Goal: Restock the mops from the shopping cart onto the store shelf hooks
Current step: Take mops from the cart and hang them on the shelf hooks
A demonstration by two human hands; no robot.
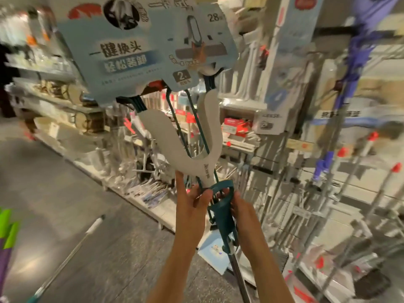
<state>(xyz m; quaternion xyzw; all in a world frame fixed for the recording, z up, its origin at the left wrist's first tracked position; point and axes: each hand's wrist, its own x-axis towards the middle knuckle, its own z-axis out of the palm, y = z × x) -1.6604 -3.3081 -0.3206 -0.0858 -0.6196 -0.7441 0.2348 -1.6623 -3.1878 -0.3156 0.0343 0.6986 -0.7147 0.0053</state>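
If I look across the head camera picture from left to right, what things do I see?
Bright green and purple thing at the edge → loose white-tipped metal pole lying low → left hand → teal plastic mop lever → right hand → purple-handled mops hanging on the shelf.

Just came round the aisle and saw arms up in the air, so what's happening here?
A person is lifting a mop up in front of the store shelf, head end up. Both hands grip it just below the white fork: the left hand on the left of the teal lever, the right hand on its right. The blue label card on the mop head is raised high. The mop is not on a hook yet. Another pole lies low on the left. The picture is blurred.
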